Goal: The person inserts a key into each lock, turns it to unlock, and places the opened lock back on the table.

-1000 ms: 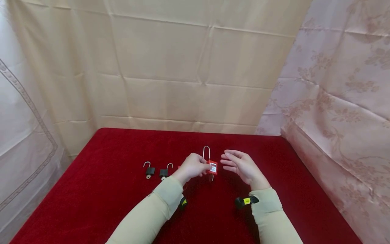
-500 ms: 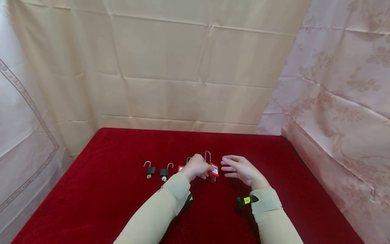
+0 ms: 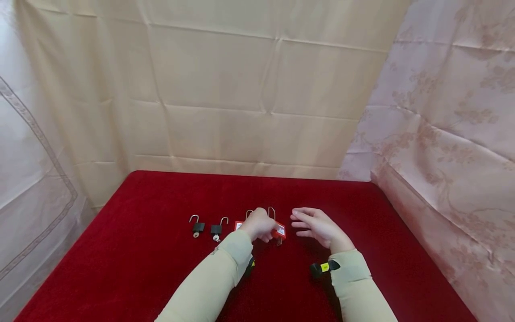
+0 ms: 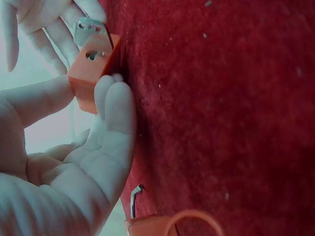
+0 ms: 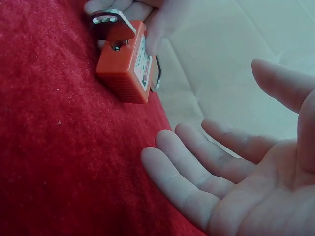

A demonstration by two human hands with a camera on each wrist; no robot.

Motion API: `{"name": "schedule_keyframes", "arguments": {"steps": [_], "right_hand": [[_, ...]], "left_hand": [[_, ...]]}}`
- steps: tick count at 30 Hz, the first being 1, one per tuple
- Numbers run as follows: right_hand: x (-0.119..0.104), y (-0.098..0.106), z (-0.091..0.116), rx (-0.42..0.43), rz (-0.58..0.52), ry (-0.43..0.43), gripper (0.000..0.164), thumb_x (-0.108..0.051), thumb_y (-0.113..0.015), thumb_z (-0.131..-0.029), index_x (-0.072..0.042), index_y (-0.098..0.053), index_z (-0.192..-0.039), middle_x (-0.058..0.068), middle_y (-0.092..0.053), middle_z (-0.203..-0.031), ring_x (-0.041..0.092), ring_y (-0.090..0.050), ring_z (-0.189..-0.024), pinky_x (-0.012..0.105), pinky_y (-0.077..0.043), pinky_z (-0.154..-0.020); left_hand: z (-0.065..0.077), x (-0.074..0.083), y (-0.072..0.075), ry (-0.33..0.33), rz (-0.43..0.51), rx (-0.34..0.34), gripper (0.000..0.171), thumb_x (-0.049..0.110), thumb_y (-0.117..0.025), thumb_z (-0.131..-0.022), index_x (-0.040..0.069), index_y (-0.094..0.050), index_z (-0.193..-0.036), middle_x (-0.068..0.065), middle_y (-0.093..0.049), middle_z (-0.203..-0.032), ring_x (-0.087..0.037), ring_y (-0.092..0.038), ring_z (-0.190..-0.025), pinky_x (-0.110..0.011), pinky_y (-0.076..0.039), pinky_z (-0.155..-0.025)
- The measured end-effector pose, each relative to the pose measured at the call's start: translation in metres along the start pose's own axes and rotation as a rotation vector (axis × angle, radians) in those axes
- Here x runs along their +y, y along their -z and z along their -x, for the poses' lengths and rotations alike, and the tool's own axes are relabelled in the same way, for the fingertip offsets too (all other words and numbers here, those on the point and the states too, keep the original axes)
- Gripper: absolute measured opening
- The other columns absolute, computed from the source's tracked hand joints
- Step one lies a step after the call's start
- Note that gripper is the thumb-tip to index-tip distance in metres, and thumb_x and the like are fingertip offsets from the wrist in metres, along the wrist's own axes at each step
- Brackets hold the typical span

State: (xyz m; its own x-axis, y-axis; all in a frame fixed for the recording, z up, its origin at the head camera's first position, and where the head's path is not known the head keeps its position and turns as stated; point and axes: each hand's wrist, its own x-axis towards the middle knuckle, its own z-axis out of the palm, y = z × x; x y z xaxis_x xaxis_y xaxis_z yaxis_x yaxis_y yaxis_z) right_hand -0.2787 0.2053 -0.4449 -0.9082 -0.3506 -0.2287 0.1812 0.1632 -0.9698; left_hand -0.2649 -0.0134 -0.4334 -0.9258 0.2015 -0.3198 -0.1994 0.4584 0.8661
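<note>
My left hand (image 3: 259, 224) pinches a red padlock (image 3: 281, 230) between thumb and fingers, low over the red cloth. Whether the padlock touches the cloth, I cannot tell. A key (image 5: 112, 25) sticks out of its keyhole end, and a white label shows on its side in the right wrist view. Its metal shackle points away from me in the head view. Just to the right, my right hand (image 3: 318, 226) hovers with loosely extended fingers, holding nothing. Left of my left hand lies a second red padlock (image 3: 238, 225), partly hidden by that hand; an orange-red ring shows by it in the left wrist view.
Two black padlocks (image 3: 199, 227) with raised, open shackles and keys in them lie in a row to the left. The table (image 3: 161, 273) is covered in red plush cloth. A beige curtain (image 3: 209, 89) hangs behind it, with patterned drapes at both sides.
My left hand has lowered the red padlock toward the cloth, its body tilting flatter. The second red padlock shows more from behind the hand. My right hand has dropped slightly.
</note>
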Motion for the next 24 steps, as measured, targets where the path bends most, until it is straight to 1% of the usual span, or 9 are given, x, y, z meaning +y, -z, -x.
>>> {"name": "schedule_keyframes", "arguments": {"steps": [4,7,11,14,17,20,22,23,24], "right_hand": [[-0.001,0.001,-0.002,0.021,-0.003,-0.001,0.061,-0.027,-0.061,-0.104,0.010,-0.040,-0.148,0.030,-0.052,-0.141,0.042,-0.055,-0.128,0.049,-0.053,-0.096],[-0.002,0.001,-0.003,0.033,-0.007,0.001,0.061,-0.028,-0.062,-0.103,0.009,-0.041,-0.148,0.029,-0.054,-0.140,0.040,-0.057,-0.126,0.048,-0.054,-0.094],[-0.003,0.000,-0.004,0.049,-0.017,0.019,0.060,-0.028,-0.062,-0.103,0.007,-0.042,-0.148,0.029,-0.054,-0.140,0.039,-0.058,-0.125,0.047,-0.055,-0.093],[-0.005,-0.001,-0.005,0.056,-0.024,0.034,0.059,-0.027,-0.062,-0.103,0.007,-0.042,-0.148,0.029,-0.053,-0.142,0.040,-0.057,-0.126,0.047,-0.054,-0.094],[-0.009,-0.002,-0.005,0.062,-0.011,0.058,0.059,-0.028,-0.061,-0.104,0.007,-0.043,-0.148,0.030,-0.051,-0.143,0.041,-0.056,-0.127,0.047,-0.054,-0.095],[-0.014,-0.002,-0.003,0.080,0.007,0.093,0.058,-0.030,-0.062,-0.103,0.005,-0.045,-0.147,0.031,-0.051,-0.143,0.042,-0.055,-0.127,0.046,-0.054,-0.095],[-0.018,-0.002,-0.001,0.103,0.021,0.129,0.056,-0.029,-0.063,-0.103,0.003,-0.047,-0.146,0.031,-0.052,-0.142,0.044,-0.055,-0.127,0.044,-0.055,-0.094],[-0.020,-0.002,0.001,0.116,0.037,0.152,0.055,-0.028,-0.063,-0.103,0.002,-0.048,-0.145,0.030,-0.052,-0.142,0.044,-0.054,-0.127,0.043,-0.055,-0.094],[-0.022,-0.001,0.003,0.132,0.056,0.176,0.054,-0.028,-0.064,-0.102,0.002,-0.049,-0.145,0.030,-0.052,-0.142,0.044,-0.055,-0.127,0.042,-0.055,-0.093]], "left_hand": [[-0.001,0.000,0.002,-0.031,-0.091,0.001,0.013,0.005,-0.066,-0.089,-0.003,-0.067,-0.079,-0.017,-0.066,-0.063,-0.021,-0.063,-0.050,-0.036,-0.059,-0.054],[-0.004,0.001,0.002,-0.030,-0.152,0.004,0.013,0.003,-0.066,-0.089,-0.003,-0.067,-0.077,-0.017,-0.067,-0.061,-0.023,-0.065,-0.049,-0.037,-0.058,-0.051],[-0.006,0.001,0.002,-0.015,-0.183,0.003,0.009,0.000,-0.066,-0.086,-0.002,-0.066,-0.077,-0.018,-0.068,-0.062,-0.026,-0.068,-0.052,-0.038,-0.058,-0.049],[-0.005,0.002,0.006,-0.005,-0.210,0.001,0.010,0.000,-0.065,-0.087,-0.002,-0.067,-0.078,-0.018,-0.068,-0.063,-0.027,-0.069,-0.054,-0.038,-0.058,-0.050],[-0.003,0.004,0.012,-0.015,-0.244,0.008,0.013,0.004,-0.064,-0.090,-0.003,-0.070,-0.080,-0.017,-0.068,-0.065,-0.027,-0.069,-0.056,-0.038,-0.058,-0.051],[0.002,0.010,0.023,-0.052,-0.282,0.029,0.017,0.007,-0.063,-0.093,-0.002,-0.071,-0.081,-0.015,-0.068,-0.066,-0.027,-0.070,-0.059,-0.038,-0.059,-0.054],[0.006,0.015,0.031,-0.086,-0.316,0.046,0.022,0.010,-0.063,-0.095,-0.001,-0.070,-0.077,-0.013,-0.067,-0.064,-0.026,-0.069,-0.058,-0.039,-0.059,-0.056],[0.008,0.018,0.035,-0.105,-0.340,0.055,0.027,0.012,-0.063,-0.096,0.001,-0.069,-0.072,-0.010,-0.066,-0.061,-0.023,-0.066,-0.055,-0.037,-0.058,-0.055],[0.009,0.020,0.039,-0.128,-0.357,0.069,0.033,0.014,-0.063,-0.097,0.004,-0.066,-0.065,-0.006,-0.062,-0.056,-0.019,-0.061,-0.051,-0.034,-0.056,-0.051]]}}
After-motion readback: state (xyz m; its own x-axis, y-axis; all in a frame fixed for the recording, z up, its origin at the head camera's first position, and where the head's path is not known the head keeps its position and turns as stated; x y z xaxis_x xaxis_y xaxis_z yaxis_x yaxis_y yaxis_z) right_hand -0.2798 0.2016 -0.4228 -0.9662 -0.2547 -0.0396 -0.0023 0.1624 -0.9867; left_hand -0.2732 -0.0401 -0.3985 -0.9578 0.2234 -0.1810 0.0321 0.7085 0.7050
